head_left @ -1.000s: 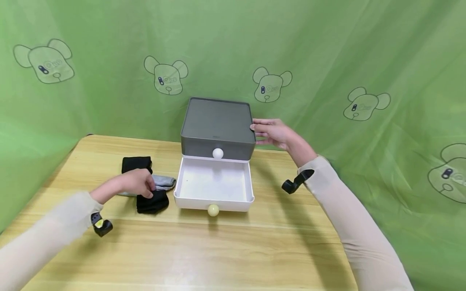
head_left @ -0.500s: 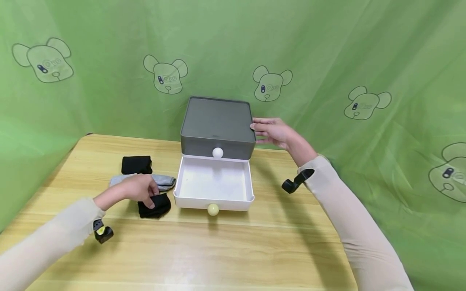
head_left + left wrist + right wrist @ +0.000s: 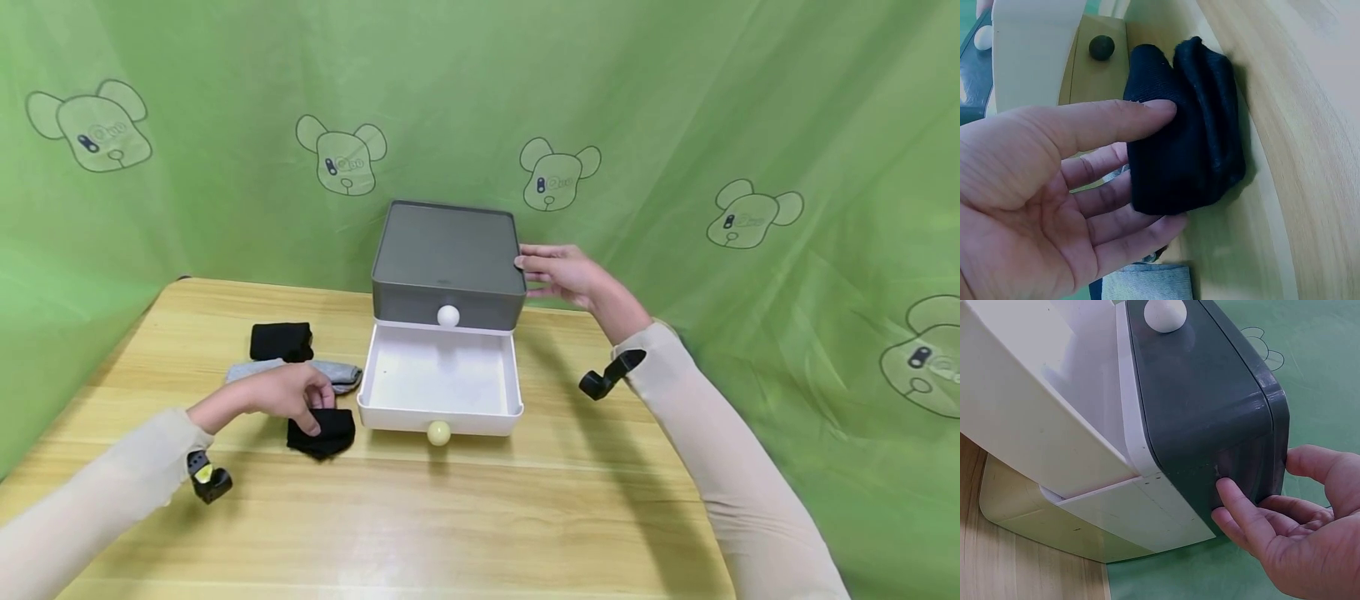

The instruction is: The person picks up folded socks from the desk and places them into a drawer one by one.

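Note:
My left hand (image 3: 288,393) pinches a folded black sock bundle (image 3: 330,429) on the table, left of the pulled-out drawer. In the left wrist view the thumb lies across the front of the ribbed black socks (image 3: 1169,156), the fingers behind them. My right hand (image 3: 562,273) rests on the right side of a small drawer cabinet (image 3: 450,246). Its thumb is at the dark grey top edge, and its extended fingers (image 3: 1244,512) touch the grey side wall. The white drawer (image 3: 442,422) under the grey top one stands out, with nothing lying in it.
Another folded black bundle (image 3: 279,341) lies at the back left. A folded grey cloth piece (image 3: 337,374) lies in front of it, partly behind my left hand. The wooden table (image 3: 465,525) ends at a green curtain (image 3: 450,92).
My left hand has shifted a little right and nearer the table's front, with the black socks moving along, away from the grey piece. The right hand and the drawer stay put.

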The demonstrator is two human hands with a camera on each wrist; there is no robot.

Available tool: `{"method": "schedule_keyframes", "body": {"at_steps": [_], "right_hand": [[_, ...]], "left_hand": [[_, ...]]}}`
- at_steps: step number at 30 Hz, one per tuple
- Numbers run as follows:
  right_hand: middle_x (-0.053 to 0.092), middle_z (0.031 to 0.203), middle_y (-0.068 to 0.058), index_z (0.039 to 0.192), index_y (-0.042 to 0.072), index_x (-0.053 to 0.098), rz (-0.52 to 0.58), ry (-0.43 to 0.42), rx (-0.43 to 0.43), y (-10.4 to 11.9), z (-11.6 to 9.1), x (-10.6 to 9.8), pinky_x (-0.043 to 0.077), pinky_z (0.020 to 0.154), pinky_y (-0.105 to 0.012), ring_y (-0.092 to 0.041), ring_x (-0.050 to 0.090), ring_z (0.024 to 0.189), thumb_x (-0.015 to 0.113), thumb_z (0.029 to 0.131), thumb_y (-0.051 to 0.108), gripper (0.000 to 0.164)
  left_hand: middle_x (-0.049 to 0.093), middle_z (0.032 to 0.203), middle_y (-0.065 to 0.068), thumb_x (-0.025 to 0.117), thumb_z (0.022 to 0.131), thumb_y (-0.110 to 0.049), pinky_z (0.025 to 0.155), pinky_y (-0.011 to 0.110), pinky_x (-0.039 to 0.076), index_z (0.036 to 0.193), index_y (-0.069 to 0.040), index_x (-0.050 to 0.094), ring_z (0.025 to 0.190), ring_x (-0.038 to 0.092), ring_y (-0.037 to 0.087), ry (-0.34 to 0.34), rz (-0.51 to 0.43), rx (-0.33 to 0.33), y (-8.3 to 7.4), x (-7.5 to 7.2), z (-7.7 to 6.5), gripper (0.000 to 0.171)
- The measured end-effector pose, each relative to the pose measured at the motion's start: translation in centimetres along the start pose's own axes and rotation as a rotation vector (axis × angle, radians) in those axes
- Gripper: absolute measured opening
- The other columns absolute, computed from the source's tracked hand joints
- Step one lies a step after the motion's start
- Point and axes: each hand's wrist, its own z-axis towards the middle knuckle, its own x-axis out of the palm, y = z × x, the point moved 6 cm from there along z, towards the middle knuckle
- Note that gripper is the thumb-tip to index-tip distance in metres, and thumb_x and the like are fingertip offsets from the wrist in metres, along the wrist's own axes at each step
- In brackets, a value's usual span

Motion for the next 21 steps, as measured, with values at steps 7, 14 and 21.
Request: {"method": "schedule_keyframes", "body": {"at_steps": [7, 14, 21], "right_hand": [[0.032, 0.164, -0.022, 0.159, 0.003, 0.026, 0.003, 0.0, -0.001, -0.2, 0.1, 0.0, 0.039, 0.12, -0.053, -0.038, 0.037, 0.15, 0.054, 0.105, 0.012, 0.061], [0.032, 0.164, -0.022, 0.159, 0.003, 0.026, 0.005, 0.005, 0.0, -0.2, 0.1, 0.1, 0.038, 0.12, -0.054, -0.038, 0.036, 0.15, 0.054, 0.105, 0.011, 0.062], [0.034, 0.163, -0.021, 0.159, 0.003, 0.027, 0.002, -0.002, 0.002, -0.1, 0.1, 0.0, 0.042, 0.117, -0.052, -0.037, 0.038, 0.149, 0.054, 0.105, 0.012, 0.061]], "left_hand": [[0.069, 0.092, 0.006, 0.086, 0.074, -0.002, 0.072, 0.025, 0.053, 0.104, 0.0, 0.07, 0.084, 0.061, 0.016, 0.037, -0.061, 0.03, 0.1, 0.0, -0.3, 0.035], [0.069, 0.097, 0.005, 0.087, 0.075, -0.007, 0.076, 0.025, 0.053, 0.107, -0.004, 0.072, 0.09, 0.061, 0.017, 0.016, -0.046, 0.055, -0.4, -1.5, -1.1, 0.036], [0.07, 0.093, 0.005, 0.086, 0.075, -0.006, 0.077, 0.026, 0.054, 0.107, -0.005, 0.071, 0.09, 0.062, 0.019, -0.037, -0.014, 0.056, -2.3, -4.6, -2.3, 0.035]]}}
